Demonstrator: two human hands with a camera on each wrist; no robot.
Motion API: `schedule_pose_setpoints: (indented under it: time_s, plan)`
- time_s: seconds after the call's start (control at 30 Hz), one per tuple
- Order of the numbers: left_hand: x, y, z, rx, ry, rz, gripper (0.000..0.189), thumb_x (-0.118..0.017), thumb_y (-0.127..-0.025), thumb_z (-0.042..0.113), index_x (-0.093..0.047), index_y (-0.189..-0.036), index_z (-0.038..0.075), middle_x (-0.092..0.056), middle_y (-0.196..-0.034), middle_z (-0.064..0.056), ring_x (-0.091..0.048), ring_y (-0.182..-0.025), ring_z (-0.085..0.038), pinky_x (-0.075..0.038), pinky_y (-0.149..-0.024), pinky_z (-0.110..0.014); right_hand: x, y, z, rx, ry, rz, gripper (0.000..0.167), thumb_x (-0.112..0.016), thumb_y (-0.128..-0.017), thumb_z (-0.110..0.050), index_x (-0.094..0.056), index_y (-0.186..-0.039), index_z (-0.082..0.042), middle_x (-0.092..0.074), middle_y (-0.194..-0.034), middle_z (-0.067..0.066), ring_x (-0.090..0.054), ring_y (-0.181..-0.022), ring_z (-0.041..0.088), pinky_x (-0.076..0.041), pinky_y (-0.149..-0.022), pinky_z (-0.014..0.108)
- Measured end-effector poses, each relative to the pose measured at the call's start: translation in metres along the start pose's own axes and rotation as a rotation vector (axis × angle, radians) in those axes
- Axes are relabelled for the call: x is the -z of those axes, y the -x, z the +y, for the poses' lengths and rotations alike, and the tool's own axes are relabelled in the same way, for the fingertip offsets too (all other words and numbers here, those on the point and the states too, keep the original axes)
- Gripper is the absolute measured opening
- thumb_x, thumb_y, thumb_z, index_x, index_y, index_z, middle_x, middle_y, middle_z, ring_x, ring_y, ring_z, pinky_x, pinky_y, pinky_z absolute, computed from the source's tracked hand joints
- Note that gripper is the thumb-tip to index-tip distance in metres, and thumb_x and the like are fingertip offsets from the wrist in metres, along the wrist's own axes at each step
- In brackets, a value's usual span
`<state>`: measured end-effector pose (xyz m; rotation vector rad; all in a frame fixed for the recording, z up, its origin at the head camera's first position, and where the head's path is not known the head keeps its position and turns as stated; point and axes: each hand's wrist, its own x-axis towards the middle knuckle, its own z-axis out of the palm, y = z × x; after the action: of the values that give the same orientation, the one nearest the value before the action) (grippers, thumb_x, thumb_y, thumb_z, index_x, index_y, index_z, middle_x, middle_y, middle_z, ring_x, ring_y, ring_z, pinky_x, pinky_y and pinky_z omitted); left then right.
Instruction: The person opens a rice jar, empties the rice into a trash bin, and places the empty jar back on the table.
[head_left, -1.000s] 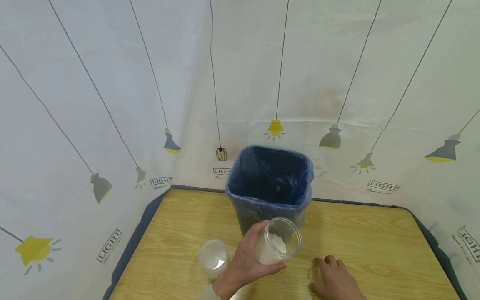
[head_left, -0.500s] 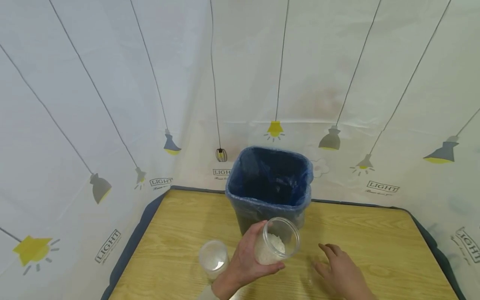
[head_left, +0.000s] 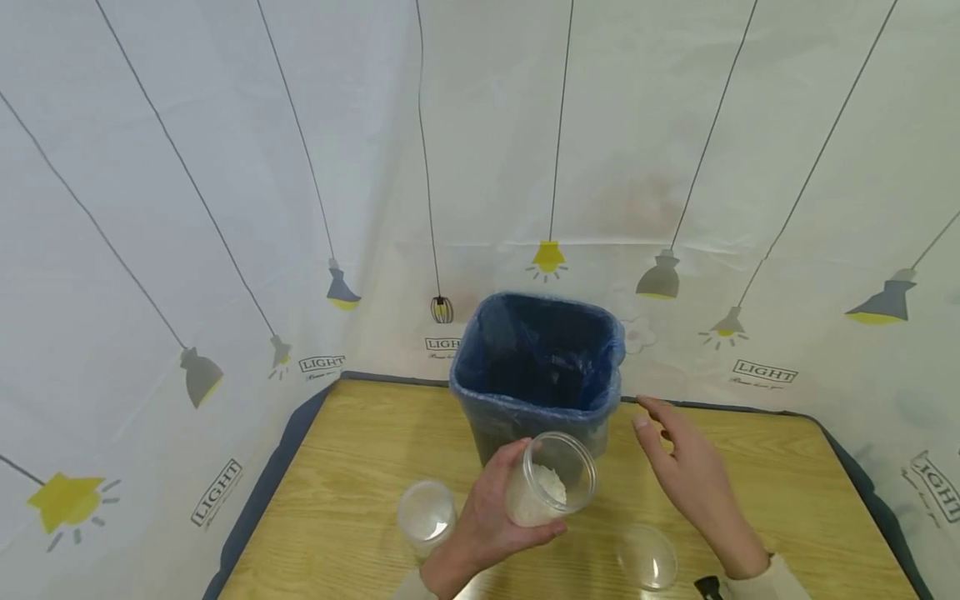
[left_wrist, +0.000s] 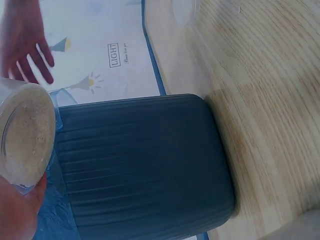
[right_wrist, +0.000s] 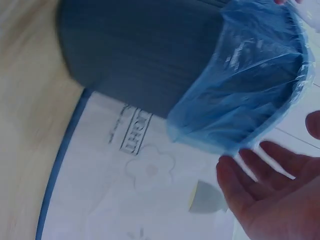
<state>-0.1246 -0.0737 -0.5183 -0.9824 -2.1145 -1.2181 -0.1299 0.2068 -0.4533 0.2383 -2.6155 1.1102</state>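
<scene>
My left hand (head_left: 483,525) grips a clear jar (head_left: 534,496) holding white, grainy contents, its open mouth tilted up and to the right. The jar's base, with the contents pale behind it, shows in the left wrist view. Behind the jar stands a dark waste bin (left_wrist: 145,170) with a blue plastic liner (right_wrist: 245,85) folded over its rim. My right hand (head_left: 693,475) is raised at the bin's right side, fingers loosely extended and holding nothing. In the right wrist view its fingertips are right by the liner's edge. A clear round lid (head_left: 648,557) lies on the table below it.
Another clear jar (head_left: 426,515) stands on the wooden table (head_left: 360,442), left of my left hand. A white wall covering (head_left: 487,125) printed with hanging lamps surrounds the table at the back and sides.
My right hand has let go of the clear lid on the table, lifted, and moved forward to the bin's right side. The left hand and its jar have barely moved.
</scene>
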Motion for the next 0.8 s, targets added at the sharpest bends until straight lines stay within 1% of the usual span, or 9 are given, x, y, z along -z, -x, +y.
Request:
schedule_pose_setpoints:
  time_s: [0.07, 0.17, 0.3, 0.47, 0.57, 0.63, 0.8]
  plan:
    - [0.001, 0.001, 0.000, 0.002, 0.000, 0.000, 0.102, -0.100, -0.063, 0.029, -0.045, -0.147, 0.005, -0.060, -0.138, -0.010, -0.063, -0.120, -0.026, -0.053, -0.099, -0.039, -0.002, -0.010, -0.006, -0.013, -0.041, -0.015, 0.054, -0.045, -0.111, -0.036, -0.045, -0.154, -0.003, -0.049, -0.152, 0.025, -0.056, -0.127, 0.044, -0.051, -0.095, 0.061]
    - [0.003, 0.002, -0.001, 0.015, 0.003, -0.003, 0.104, -0.100, -0.062, 0.028, -0.045, -0.147, 0.005, -0.060, -0.139, -0.009, -0.062, -0.122, -0.025, -0.053, -0.099, -0.038, -0.004, -0.024, -0.013, -0.056, -0.097, -0.066, 0.063, -0.041, -0.112, -0.040, -0.034, -0.159, 0.001, -0.037, -0.159, 0.028, -0.045, -0.137, 0.047, -0.044, -0.104, 0.063]
    - [0.006, 0.002, 0.000, 0.022, -0.006, -0.007, 0.106, -0.101, -0.061, 0.027, -0.044, -0.148, 0.005, -0.059, -0.140, -0.009, -0.062, -0.122, -0.025, -0.053, -0.099, -0.039, -0.005, -0.040, -0.020, -0.127, -0.144, -0.148, 0.071, -0.035, -0.112, -0.047, -0.023, -0.162, 0.002, -0.028, -0.163, 0.029, -0.040, -0.142, 0.050, -0.038, -0.109, 0.065]
    - [0.010, 0.001, -0.002, 0.002, -0.031, -0.006, 0.106, -0.100, -0.062, 0.028, -0.044, -0.148, 0.004, -0.059, -0.140, -0.010, -0.062, -0.121, -0.026, -0.053, -0.099, -0.038, -0.008, -0.052, -0.024, -0.199, -0.164, -0.211, 0.080, -0.033, -0.109, -0.057, -0.019, -0.163, 0.000, -0.024, -0.166, 0.026, -0.039, -0.142, 0.050, -0.034, -0.113, 0.065]
    - [0.014, -0.001, -0.002, -0.002, -0.034, -0.008, 0.106, -0.100, -0.063, 0.030, -0.044, -0.148, 0.004, -0.059, -0.140, -0.010, -0.062, -0.121, -0.026, -0.053, -0.099, -0.039, -0.012, -0.055, -0.023, -0.194, -0.161, -0.221, 0.080, -0.034, -0.110, -0.055, -0.019, -0.162, 0.004, -0.027, -0.163, 0.029, -0.044, -0.139, 0.050, -0.037, -0.111, 0.064]
    - [0.017, -0.004, -0.002, 0.001, -0.031, -0.008, 0.106, -0.100, -0.063, 0.030, -0.044, -0.148, 0.004, -0.059, -0.140, -0.010, -0.062, -0.121, -0.025, -0.053, -0.099, -0.039, -0.015, -0.056, -0.023, -0.176, -0.166, -0.216, 0.077, -0.034, -0.111, -0.051, -0.020, -0.161, 0.004, -0.032, -0.161, 0.031, -0.046, -0.137, 0.050, -0.041, -0.109, 0.063]
    - [0.030, -0.010, 0.002, 0.006, -0.041, -0.006, 0.107, -0.101, -0.060, 0.028, -0.044, -0.148, 0.005, -0.058, -0.141, -0.010, -0.062, -0.121, -0.025, -0.054, -0.098, -0.040, -0.020, -0.056, -0.024, -0.158, -0.201, -0.191, 0.068, -0.034, -0.112, -0.045, -0.024, -0.162, 0.000, -0.040, -0.157, 0.028, -0.054, -0.133, 0.045, -0.052, -0.099, 0.055]
